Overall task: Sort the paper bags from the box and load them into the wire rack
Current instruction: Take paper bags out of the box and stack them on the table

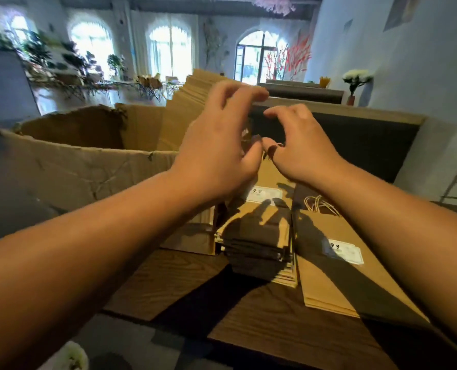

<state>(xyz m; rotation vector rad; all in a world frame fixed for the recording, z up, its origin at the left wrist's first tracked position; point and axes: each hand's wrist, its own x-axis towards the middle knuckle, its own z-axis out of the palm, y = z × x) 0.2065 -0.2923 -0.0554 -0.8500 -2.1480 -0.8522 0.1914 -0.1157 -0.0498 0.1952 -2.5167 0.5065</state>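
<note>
Paper bags (328,263): two sorted stacks on surface (275,329), many upright in box (70,166). Left hand (216,156), right hand (299,148) hover mid-frame, fingers curled, holding nothing. Rack loading apparently not begun.

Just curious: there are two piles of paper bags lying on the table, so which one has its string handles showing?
The right pile of paper bags, under the right forearm. Its pale twine handles loop out at its far edge; the middle pile of paper bags shows none.

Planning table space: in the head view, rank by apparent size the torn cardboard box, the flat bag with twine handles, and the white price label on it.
1. cardboard box
2. flat bag
3. price label
</note>
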